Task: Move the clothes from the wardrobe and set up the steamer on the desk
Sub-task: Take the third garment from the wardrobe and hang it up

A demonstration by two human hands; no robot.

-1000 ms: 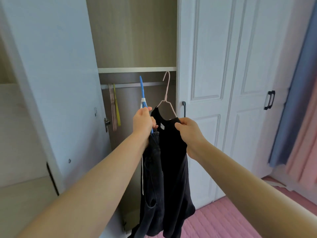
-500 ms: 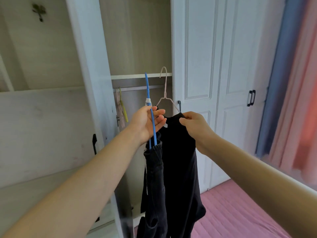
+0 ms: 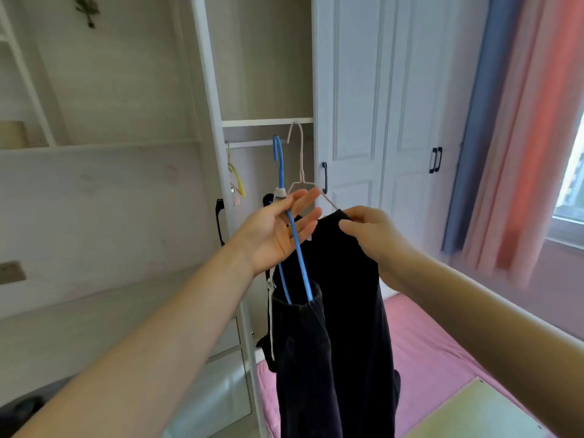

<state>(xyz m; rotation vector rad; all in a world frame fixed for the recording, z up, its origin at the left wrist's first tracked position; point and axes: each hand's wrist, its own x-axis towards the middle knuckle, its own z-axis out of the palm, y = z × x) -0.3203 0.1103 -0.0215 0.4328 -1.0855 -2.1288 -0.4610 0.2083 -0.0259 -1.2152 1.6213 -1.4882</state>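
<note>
My left hand [image 3: 278,235] is raised in front of the open wardrobe, with the blue hanger [image 3: 279,172] running across its palm and its fingers spread loosely. Dark trousers [image 3: 303,358] with a white drawstring hang from that hanger. My right hand [image 3: 376,238] pinches the shoulder of a black top [image 3: 357,311] on a pale wire hanger [image 3: 300,159]. Both hooks are at about the height of the wardrobe rail [image 3: 252,143] and appear to be off it. No steamer is in view.
A yellow hanger [image 3: 237,178] stays on the rail. The open wardrobe door's edge [image 3: 215,153] stands left of my hands, and closed white doors [image 3: 354,105] stand to the right. Blue and pink curtains [image 3: 521,137] hang at right. Below are a pink mat [image 3: 426,352] and a pale green tabletop corner [image 3: 474,412].
Both hands have drawn the two hangers back from the wardrobe. My left hand's fist has loosened into spread fingers. My view has swung back and to the left.
</note>
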